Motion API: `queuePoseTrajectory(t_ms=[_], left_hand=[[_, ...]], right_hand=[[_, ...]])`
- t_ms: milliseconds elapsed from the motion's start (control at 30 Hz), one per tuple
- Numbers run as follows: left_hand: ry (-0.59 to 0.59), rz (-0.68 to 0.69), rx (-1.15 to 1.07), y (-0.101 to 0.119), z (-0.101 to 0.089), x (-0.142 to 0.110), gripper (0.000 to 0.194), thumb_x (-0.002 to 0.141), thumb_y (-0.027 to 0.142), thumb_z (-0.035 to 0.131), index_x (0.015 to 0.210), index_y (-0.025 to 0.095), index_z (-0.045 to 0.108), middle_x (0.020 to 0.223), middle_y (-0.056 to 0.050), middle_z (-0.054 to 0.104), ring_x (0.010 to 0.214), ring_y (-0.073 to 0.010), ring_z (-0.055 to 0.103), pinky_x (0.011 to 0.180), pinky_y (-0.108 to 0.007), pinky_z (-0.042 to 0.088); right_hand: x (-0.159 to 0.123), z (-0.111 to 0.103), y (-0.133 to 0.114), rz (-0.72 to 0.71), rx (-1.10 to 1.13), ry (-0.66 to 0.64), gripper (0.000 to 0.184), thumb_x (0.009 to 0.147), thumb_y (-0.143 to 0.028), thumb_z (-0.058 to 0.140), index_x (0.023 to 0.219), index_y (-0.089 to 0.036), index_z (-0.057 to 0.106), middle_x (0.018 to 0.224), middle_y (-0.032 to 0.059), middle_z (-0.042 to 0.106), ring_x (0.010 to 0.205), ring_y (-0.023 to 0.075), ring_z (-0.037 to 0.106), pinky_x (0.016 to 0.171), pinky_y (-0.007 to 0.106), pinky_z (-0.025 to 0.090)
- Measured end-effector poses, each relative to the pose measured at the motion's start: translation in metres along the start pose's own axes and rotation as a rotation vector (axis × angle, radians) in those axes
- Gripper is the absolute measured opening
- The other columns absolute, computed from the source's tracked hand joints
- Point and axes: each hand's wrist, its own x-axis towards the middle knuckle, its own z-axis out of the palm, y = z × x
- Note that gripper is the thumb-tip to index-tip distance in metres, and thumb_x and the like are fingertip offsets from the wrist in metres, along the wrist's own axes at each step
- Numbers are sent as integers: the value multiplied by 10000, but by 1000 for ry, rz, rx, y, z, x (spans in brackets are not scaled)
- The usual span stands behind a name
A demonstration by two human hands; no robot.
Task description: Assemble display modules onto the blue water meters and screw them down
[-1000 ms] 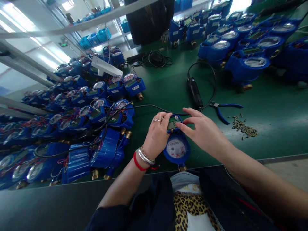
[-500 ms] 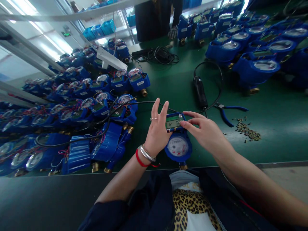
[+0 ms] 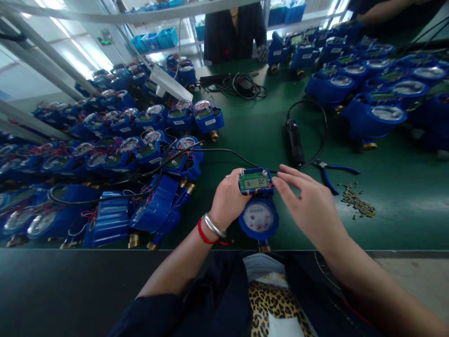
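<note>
A blue water meter (image 3: pixel 258 216) lies in front of me by the table's near edge, its round dial facing up. At its far end sits a green circuit board with a lit-up digit display (image 3: pixel 255 182) and small wires. My left hand (image 3: pixel 229 196) is closed around the left side of that display housing; its fingertips are hidden behind it. My right hand (image 3: pixel 308 196) is open at the housing's right side, fingers stretched out, the fingertips close to a red wire at the board's corner. Whether they touch it I cannot tell.
A black electric screwdriver (image 3: pixel 294 142) with a cable, blue-handled pliers (image 3: pixel 329 175) and a pile of small screws (image 3: pixel 358 201) lie to the right. Rows of blue meters (image 3: pixel 121 119) fill the left; more meters (image 3: pixel 372 112) stand far right. A person (image 3: pixel 233 35) is across the table.
My left fingers, raised and spread before, have folded around the housing. My right fingers have drawn back from the display to its right edge. The view has shifted slightly.
</note>
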Motion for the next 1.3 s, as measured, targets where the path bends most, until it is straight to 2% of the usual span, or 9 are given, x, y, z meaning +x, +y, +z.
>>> queuePoseTrajectory(t_ms=[67, 167, 300, 433, 667, 867, 1033, 1167, 1300], left_hand=[[-2, -12, -15, -1, 0, -1, 368, 750, 136, 641, 1100, 176, 534, 1022, -58, 668, 933, -227, 643, 823, -344, 518], [9, -19, -22, -3, 1, -1, 372, 751, 124, 638, 1104, 178, 534, 1039, -62, 665, 947, -224, 644, 841, -345, 515], [12, 4, 2, -2, 2, 0, 359, 765, 144, 642, 1105, 176, 529, 1032, -62, 669, 933, -225, 651, 818, -337, 522], [12, 24, 48, 1, 3, 1, 335, 780, 160, 635, 1098, 172, 529, 1018, -64, 674, 921, -231, 657, 802, -334, 530], [6, 50, 97, 4, 3, 1, 372, 758, 130, 648, 1110, 166, 531, 1026, -67, 674, 929, -231, 658, 823, -334, 531], [0, 70, 75, 4, 4, 1, 376, 751, 129, 653, 1103, 173, 529, 1035, -62, 670, 933, -225, 654, 826, -324, 529], [11, 57, 68, 3, 4, 2, 377, 747, 106, 646, 1099, 177, 531, 1052, -58, 669, 937, -219, 653, 822, -318, 527], [15, 68, 67, 3, 4, 2, 383, 748, 117, 656, 1105, 174, 530, 1052, -60, 671, 937, -215, 654, 832, -319, 529], [13, 62, 95, 4, 4, 1, 388, 753, 124, 651, 1120, 162, 531, 1049, -71, 673, 947, -221, 656, 852, -331, 533]], right_hand=[[-3, -7, 3, -15, -2, 26, 357, 952, -369, 428, 1068, -175, 704, 1206, 86, 650, 1123, 255, 610, 984, 448, 491], [-9, -9, 5, -6, 44, -10, 349, 965, -333, 398, 1083, -189, 693, 1272, 66, 610, 1168, 240, 582, 997, 438, 487], [-22, 2, -2, -22, 74, -57, 353, 964, -310, 398, 1133, -152, 665, 1358, 83, 538, 1246, 232, 517, 1052, 443, 444], [-28, 14, -7, -68, 30, -1, 363, 961, -283, 399, 1136, -91, 652, 1375, 121, 514, 1339, 232, 406, 1116, 448, 372], [-17, 8, 6, -72, -9, -34, 371, 930, -364, 474, 1183, -144, 633, 1427, 118, 454, 1301, 280, 454, 1078, 506, 399], [-8, 13, 9, -174, 19, -109, 533, 902, -422, 520, 1355, -145, 478, 1508, 114, 328, 1377, 276, 346, 1118, 482, 363], [-31, 20, 4, -112, 21, 91, 499, 932, -323, 480, 1398, -164, 400, 1528, 108, 283, 1417, 254, 262, 1144, 506, 303], [-48, 22, -1, -119, 70, 67, 484, 936, -230, 443, 1414, -244, 370, 1549, 64, 237, 1425, 256, 240, 1135, 549, 290], [-49, 26, -4, -90, 122, 77, 461, 937, -202, 420, 1397, -225, 408, 1538, 59, 270, 1429, 244, 232, 1152, 524, 277]])
